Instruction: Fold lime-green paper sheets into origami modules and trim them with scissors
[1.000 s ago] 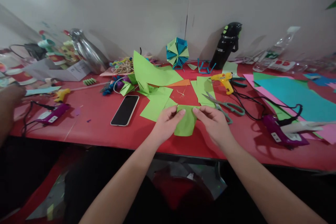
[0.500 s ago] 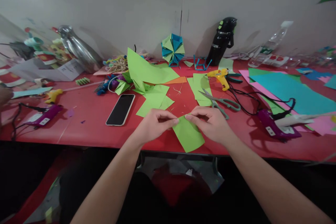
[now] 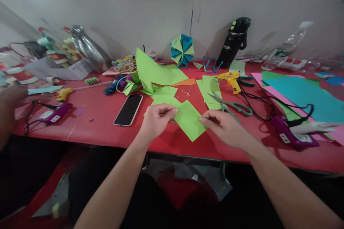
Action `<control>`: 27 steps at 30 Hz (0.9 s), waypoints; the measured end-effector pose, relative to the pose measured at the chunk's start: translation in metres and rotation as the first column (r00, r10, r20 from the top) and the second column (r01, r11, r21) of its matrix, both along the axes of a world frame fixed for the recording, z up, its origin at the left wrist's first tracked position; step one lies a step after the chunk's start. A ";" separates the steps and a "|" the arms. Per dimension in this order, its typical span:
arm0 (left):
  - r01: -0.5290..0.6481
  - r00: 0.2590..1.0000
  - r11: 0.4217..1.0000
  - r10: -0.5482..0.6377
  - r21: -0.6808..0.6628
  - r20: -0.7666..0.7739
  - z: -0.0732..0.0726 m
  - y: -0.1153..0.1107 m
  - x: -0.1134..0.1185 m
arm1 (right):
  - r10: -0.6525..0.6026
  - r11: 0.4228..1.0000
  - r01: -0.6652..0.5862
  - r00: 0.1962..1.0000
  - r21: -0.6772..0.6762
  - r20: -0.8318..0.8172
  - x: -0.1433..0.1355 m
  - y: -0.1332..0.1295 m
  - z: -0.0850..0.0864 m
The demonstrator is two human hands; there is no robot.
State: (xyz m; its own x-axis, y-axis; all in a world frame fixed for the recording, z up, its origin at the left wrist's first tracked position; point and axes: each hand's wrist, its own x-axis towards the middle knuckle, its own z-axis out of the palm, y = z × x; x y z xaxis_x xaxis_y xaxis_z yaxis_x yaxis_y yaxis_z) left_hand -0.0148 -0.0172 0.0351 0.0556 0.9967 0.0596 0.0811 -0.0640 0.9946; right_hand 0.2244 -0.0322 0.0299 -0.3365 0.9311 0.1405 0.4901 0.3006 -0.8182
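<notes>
A square of light green paper (image 3: 190,120) is held up over the front of the red table (image 3: 94,109), turned so that one corner points toward me. My left hand (image 3: 159,118) pinches its left corner between thumb and fingers. At the opposite corner my right hand (image 3: 223,126) pinches it the same way. Behind the square lie more green paper pieces (image 3: 165,94), partly covered by it. Scissors (image 3: 233,105) lie with open blades just beyond my right hand. A phone (image 3: 128,110) rests to the left of my left hand.
Near the wall stand a blue-and-green folded paper ball (image 3: 182,50), a black bottle (image 3: 232,43) and a steel jug (image 3: 90,48). A yellow glue gun (image 3: 230,80) and a purple power strip (image 3: 294,132) with cords lie right, beside coloured sheets (image 3: 309,94). Another person's hand (image 3: 10,109) is far left.
My hands have moved from the paper's top edge to its left and right corners, farther apart. The paper is raised and now shows as a diamond. The view has shifted slightly left.
</notes>
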 end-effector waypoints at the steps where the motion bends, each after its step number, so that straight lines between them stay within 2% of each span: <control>1: -0.020 1.000 1.000 0.021 -0.006 0.014 -0.001 0.001 -0.001 | -0.014 1.000 0.014 1.000 -0.011 0.008 0.001 0.000 0.000; 4: -0.043 0.998 0.999 0.044 -0.021 0.049 -0.001 0.003 -0.004 | -0.110 0.994 0.111 0.993 -0.016 0.035 0.004 0.001 -0.004; 6: -0.050 0.997 0.998 0.052 -0.027 0.064 -0.001 0.003 -0.004 | -0.113 0.994 0.113 0.993 -0.008 0.015 0.006 0.001 -0.007; 9: -0.094 0.992 0.995 0.096 -0.036 0.082 -0.002 0.004 -0.005 | -0.088 0.996 0.087 0.993 -0.016 -0.075 0.009 0.004 -0.011; 11: -0.099 0.989 0.994 0.104 -0.048 0.107 -0.003 0.005 -0.007 | -0.138 0.990 0.135 0.978 -0.034 -0.154 0.010 0.006 -0.014; 13: -0.028 0.991 0.996 0.038 -0.082 0.127 -0.004 0.004 -0.009 | -0.235 0.972 0.228 0.937 -0.055 -0.258 0.010 0.008 -0.018; 14: 0.044 0.992 0.993 -0.029 -0.113 0.126 -0.004 0.003 -0.010 | -0.281 0.959 0.273 0.904 -0.069 -0.324 0.010 0.008 -0.020; 15: 0.138 0.986 0.978 -0.121 -0.155 0.114 -0.003 0.003 -0.010 | -0.317 0.947 0.308 0.864 -0.088 -0.391 0.010 0.009 -0.022; 17: 0.326 0.945 0.913 -0.318 -0.247 0.075 -0.003 0.001 -0.012 | -0.351 0.935 0.328 0.812 -0.132 -0.467 0.010 0.009 -0.025; 19: 0.438 0.893 0.850 -0.449 -0.293 0.035 -0.003 -0.001 -0.013 | -0.333 0.943 0.291 0.849 -0.161 -0.410 0.011 0.009 -0.026; 20: 0.452 0.883 0.842 -0.469 -0.293 0.014 -0.004 -0.001 -0.013 | -0.309 0.949 0.267 0.885 -0.166 -0.348 0.011 0.008 -0.025; 23: 0.378 0.916 0.896 -0.399 -0.234 -0.046 -0.007 0.000 -0.011 | -0.268 0.959 0.237 0.937 -0.155 -0.224 0.009 0.005 -0.022; 27: 0.321 0.937 0.933 -0.338 -0.163 -0.086 -0.009 -0.001 -0.006 | -0.292 0.952 0.260 0.929 -0.162 -0.228 0.005 0.002 -0.020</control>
State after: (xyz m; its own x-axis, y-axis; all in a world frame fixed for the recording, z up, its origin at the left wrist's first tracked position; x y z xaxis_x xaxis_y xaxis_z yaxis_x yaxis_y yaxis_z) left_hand -0.0205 -0.0180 0.0258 0.3802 0.9185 -0.1084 0.1897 0.0373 0.9811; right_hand 0.2291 -0.0297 0.0097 -0.0333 0.9976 0.0612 0.3172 0.0686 -0.9459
